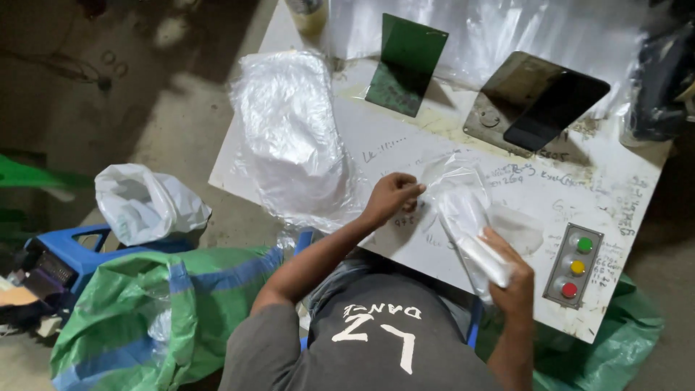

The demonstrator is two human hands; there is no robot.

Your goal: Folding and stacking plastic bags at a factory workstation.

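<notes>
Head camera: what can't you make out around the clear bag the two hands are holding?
- What the clear bag holds: a white mass shows, blurred by creased plastic.
- Right hand fingers: wrapped around the bag's lower end, partly hidden by it.
- Left hand fingertips: too small to show how they pinch the bag's edge.
- Stack of plastic: glare hides how many pieces.
- Dark item, top right: cut off by the frame edge.

There is one camera, worn on the head. It looks steeply down from close above, facing the white surface (405, 145) with the floor (166, 108) on the left.
</notes>
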